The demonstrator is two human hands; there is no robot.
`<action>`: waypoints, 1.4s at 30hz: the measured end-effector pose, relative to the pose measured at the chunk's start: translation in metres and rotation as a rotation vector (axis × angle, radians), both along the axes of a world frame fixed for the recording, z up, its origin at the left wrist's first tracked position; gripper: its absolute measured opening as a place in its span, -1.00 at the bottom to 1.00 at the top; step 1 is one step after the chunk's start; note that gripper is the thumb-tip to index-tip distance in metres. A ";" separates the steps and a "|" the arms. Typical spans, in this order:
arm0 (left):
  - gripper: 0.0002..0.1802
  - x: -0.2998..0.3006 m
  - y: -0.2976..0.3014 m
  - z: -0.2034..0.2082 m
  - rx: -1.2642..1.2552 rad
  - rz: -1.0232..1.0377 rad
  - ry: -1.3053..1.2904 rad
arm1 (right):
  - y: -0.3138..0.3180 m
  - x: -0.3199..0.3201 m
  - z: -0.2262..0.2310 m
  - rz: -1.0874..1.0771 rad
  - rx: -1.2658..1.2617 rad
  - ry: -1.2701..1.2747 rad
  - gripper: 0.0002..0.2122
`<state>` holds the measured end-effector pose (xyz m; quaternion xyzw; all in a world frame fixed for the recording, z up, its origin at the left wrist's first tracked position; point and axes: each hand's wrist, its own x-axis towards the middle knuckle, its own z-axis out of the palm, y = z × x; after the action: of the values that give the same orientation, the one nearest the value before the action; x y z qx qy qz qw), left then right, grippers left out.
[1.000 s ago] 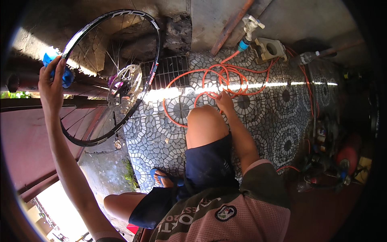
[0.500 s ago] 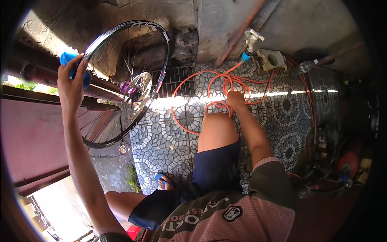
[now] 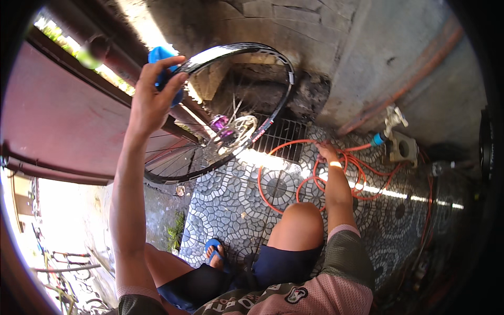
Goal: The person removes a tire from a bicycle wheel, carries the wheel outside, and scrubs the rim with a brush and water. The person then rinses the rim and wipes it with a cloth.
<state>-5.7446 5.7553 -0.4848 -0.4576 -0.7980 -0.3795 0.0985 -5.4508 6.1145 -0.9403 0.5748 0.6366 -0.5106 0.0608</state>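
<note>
My left hand [image 3: 155, 97] is raised on the left, its thumb and fingers closed around the black rim of a bicycle wheel [image 3: 291, 79]. The wheel stands tilted, showing thin spokes, a silver brake disc [image 3: 247, 126] and a purple hub [image 3: 219, 123]. Something blue [image 3: 161, 54] shows behind my left fingers and below my thumb; its kind is mostly hidden. Down by the floor, my right hand [image 3: 326, 150] is closed on an orange hose [image 3: 359, 147] at the left side of its loose coils. Part of that grip is in shade.
The hose runs to a tap [image 3: 392, 122] through a blue connector [image 3: 378, 139], beside a pale block with a round hole [image 3: 403, 148]. A metal drain grate [image 3: 289, 137] lies behind the wheel. A reddish panel [image 3: 68, 115] stands at left. My sandalled foot [image 3: 215, 252] rests on patterned tiles.
The view has turned, so the scene sits further right. My right hand has shifted leftward and away from me along the hose, toward the grate. My left hand keeps its hold on the wheel.
</note>
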 end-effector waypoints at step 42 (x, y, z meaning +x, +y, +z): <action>-0.62 0.018 0.013 0.009 -0.105 -0.085 -0.139 | -0.233 -0.126 0.444 0.969 0.573 0.832 -0.64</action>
<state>-5.7264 5.7682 -0.4759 -0.4681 -0.8016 -0.3719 0.0026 -5.5768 5.8818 -0.4965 -0.0237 0.9012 -0.4156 -0.1210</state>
